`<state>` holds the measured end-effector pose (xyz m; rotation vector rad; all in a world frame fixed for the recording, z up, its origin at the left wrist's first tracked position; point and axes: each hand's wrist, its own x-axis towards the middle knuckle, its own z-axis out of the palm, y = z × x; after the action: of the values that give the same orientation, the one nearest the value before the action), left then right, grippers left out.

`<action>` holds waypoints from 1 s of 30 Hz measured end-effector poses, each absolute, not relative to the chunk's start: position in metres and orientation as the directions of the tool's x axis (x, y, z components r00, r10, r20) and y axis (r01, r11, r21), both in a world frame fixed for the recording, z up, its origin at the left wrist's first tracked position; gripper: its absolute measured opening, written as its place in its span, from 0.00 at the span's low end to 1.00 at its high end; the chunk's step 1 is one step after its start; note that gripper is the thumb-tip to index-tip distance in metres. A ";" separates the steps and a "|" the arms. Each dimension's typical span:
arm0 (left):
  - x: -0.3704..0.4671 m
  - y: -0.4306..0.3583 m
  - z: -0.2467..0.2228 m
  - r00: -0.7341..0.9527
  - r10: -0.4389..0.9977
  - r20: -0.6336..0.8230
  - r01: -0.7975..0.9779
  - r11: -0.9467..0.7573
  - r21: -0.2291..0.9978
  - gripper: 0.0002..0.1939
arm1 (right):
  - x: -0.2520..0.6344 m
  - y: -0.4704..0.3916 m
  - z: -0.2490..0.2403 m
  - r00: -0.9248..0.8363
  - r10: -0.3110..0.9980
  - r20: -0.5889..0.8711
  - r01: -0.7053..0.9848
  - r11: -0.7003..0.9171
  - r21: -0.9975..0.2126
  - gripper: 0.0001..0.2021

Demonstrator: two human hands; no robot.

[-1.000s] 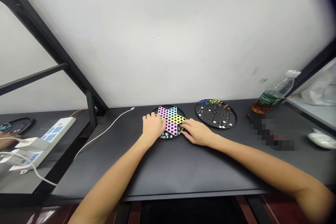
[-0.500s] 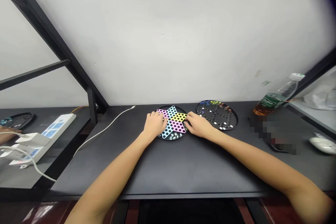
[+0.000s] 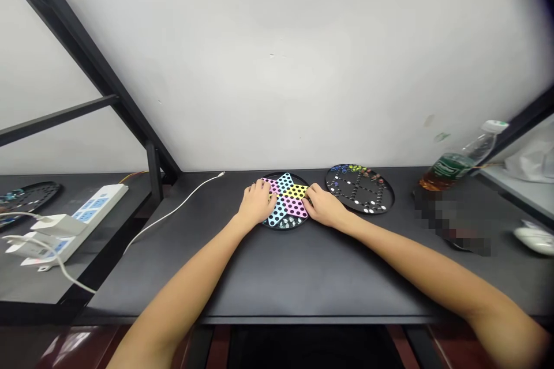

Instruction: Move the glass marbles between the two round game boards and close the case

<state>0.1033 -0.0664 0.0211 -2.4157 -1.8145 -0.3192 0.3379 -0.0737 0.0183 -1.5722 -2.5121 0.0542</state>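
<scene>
A star-shaped Chinese checkers board (image 3: 284, 202) in blue, pink and yellow, dotted with dark holes, lies over a round black tray (image 3: 283, 228). Clear marbles (image 3: 291, 222) show between the lower points of the star. My left hand (image 3: 257, 202) curls over the star's left side, covering its points there. At the right side, my right hand (image 3: 324, 205) has thumb and fingers bent against the board's edge. Both grips appear closed on the board, though the undersides of the fingers are hidden.
A second round black board (image 3: 357, 199) with coloured and white pieces is on the right. Beyond it are a tilted-looking bottle (image 3: 452, 166) and a white mouse (image 3: 535, 238). On the left are a white cable (image 3: 173, 211) and a power strip (image 3: 93, 213).
The view has shifted slightly. Both hands keep their places at the board's sides, with the right fingers a little closer around its edge. The other person's hand at far left has left view.
</scene>
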 end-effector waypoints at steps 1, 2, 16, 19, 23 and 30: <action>0.103 -0.066 0.021 0.271 0.936 0.225 0.957 -0.287 0.040 0.13 | 0.338 -0.073 0.018 -0.417 0.900 0.130 0.893 0.432 -0.129 0.14; 0.103 -0.066 0.022 0.276 0.935 0.222 0.956 -0.291 0.039 0.13 | 0.337 -0.073 0.018 -0.404 0.906 0.130 0.898 0.420 -0.134 0.14; 0.103 -0.066 0.021 0.287 0.930 0.229 0.951 -0.306 0.052 0.13 | 0.325 -0.083 0.029 -0.318 0.948 0.028 0.936 0.319 -0.151 0.19; 0.104 -0.066 0.022 0.287 0.930 0.229 0.951 -0.305 0.049 0.14 | 0.320 -0.090 0.030 -0.250 0.968 0.025 0.956 0.251 -0.155 0.20; 0.106 -0.069 0.023 0.267 0.935 0.232 0.959 -0.283 0.035 0.14 | 0.313 -0.097 0.030 -0.197 0.980 0.011 0.970 0.196 -0.147 0.23; 0.108 -0.071 0.024 0.261 0.935 0.241 0.962 -0.272 0.015 0.13 | 0.309 -0.097 0.029 -0.204 0.979 -0.025 0.963 0.196 -0.186 0.22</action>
<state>0.1077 -0.0707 0.0237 -2.3835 -1.8063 -0.3055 0.3090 -0.0974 0.0289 -1.9160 -2.3519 0.2452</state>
